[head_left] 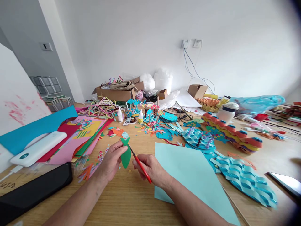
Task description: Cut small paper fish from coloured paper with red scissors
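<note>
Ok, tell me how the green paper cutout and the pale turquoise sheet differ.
The green paper cutout is far smaller than the pale turquoise sheet. The cutout has curved, tapering edges; the sheet's are straight. The left hand holds the cutout up, whereas the sheet lies on the table. Both are single-coloured.

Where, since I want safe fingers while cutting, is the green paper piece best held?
Probably pinch the green paper piece by its upper left edge, coming from the left as the left hand does: it is thin and flat, and the red scissors point at its right side.
</note>
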A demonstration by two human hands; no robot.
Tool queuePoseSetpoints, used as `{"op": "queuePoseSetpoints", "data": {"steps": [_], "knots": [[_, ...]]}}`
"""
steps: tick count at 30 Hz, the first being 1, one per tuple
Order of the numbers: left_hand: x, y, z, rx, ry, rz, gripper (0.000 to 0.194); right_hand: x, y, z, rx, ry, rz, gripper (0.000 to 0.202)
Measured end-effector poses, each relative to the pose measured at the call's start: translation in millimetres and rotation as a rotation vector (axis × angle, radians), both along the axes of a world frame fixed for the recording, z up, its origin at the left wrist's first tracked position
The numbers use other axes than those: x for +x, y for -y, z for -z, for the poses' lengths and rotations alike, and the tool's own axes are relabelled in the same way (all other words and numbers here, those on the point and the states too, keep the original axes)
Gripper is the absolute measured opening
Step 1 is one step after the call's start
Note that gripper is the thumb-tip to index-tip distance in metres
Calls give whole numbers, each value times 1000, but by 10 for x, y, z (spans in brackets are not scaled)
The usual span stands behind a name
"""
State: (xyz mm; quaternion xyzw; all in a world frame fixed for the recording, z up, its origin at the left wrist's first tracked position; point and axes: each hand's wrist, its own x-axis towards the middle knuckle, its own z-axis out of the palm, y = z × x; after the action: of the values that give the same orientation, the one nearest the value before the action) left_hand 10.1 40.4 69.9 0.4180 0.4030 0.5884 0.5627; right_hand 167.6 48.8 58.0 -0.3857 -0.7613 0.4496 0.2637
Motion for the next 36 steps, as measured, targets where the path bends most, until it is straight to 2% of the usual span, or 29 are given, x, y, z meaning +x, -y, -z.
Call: {"op": "queuePoseSetpoints", "data": {"steps": [7,16,24,36], "knots": [[-5,-4,2,-14,22,28,12,1,11,-2,-35,-35,2,35],[-12,4,-13,-11,11,33,15,3,-3,27,19,6,32,39],[-22,-24,26,30,-25,-43,18,-14,-5,20,0,2,41,38],[-4,-4,-6,-19,27,-8,19,-11,4,2,4,-3,25,35]]}}
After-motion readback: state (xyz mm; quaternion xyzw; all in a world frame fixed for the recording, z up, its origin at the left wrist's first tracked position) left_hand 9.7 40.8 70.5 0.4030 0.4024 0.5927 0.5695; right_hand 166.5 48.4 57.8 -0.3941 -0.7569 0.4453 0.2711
